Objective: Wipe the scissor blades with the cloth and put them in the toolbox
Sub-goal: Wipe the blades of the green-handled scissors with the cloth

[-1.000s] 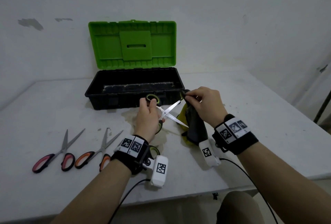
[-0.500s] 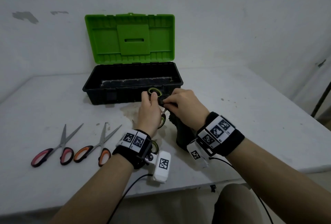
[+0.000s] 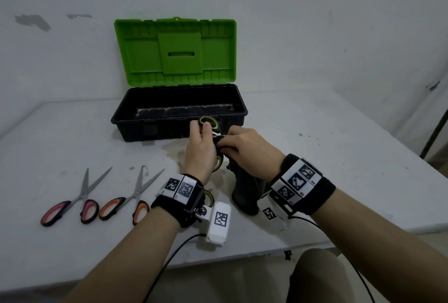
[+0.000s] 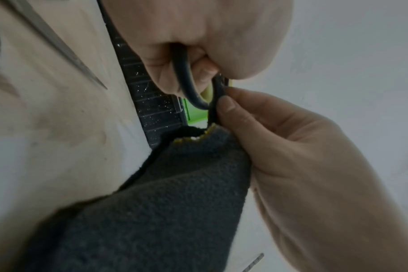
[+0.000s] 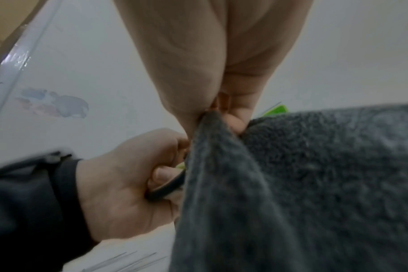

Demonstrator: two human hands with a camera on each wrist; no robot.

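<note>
Just in front of the toolbox (image 3: 179, 111), my left hand (image 3: 200, 150) grips the green-handled scissors (image 3: 209, 122); my right hand (image 3: 244, 148) fingers pinch the cloth (image 3: 244, 193) round a blade. I fear a thin fold could let the edge cut through.

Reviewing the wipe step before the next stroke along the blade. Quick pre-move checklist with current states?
1. Left hand grips the green-handled scissors by a handle loop: ok.
2. Right hand pinches the grey cloth round the blade near the pivot: ok.
3. Fingertips clear of the blade edge: cannot tell, cloth hides it.
4. Toolbox lid open: ok.
5. Other two scissors wiped and boxed: not ok, both lie on the table.
</note>
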